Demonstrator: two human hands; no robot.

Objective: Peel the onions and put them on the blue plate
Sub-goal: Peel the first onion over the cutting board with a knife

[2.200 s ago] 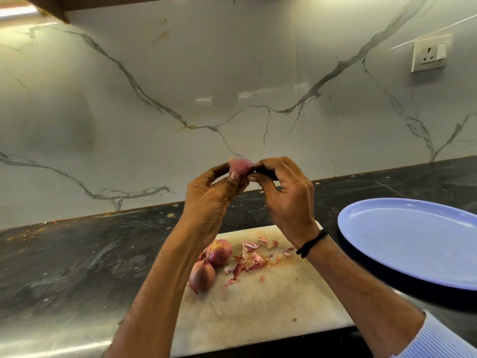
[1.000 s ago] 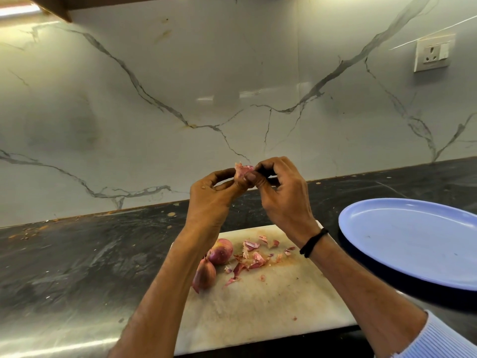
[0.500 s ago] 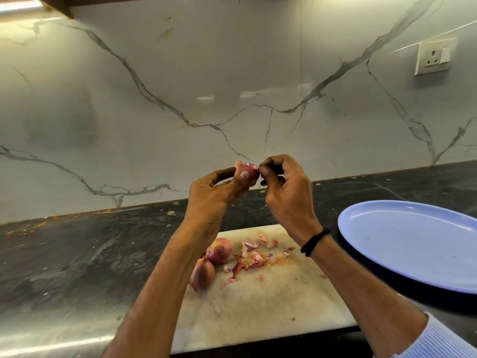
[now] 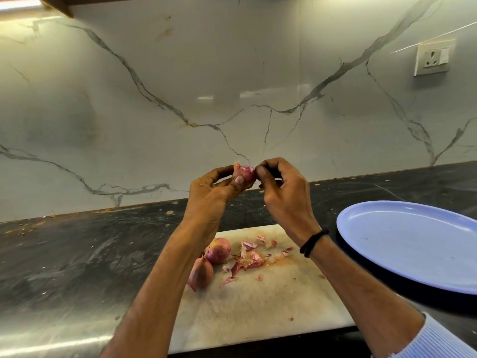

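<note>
Onion [image 4: 245, 173] gripped high in left hand [image 4: 209, 197] for steadiness, right hand [image 4: 282, 196] pinching its skin to strip it.

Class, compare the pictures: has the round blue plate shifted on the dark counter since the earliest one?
No. The round blue plate sits at the same spot beside the white cutting board, off its right edge, on the dark stone counter.

One pink onion [image 4: 246, 173] is aloft, two unpeeled onions [image 4: 218, 250] lie touching left of the blue plate [image 4: 413, 244].
</note>
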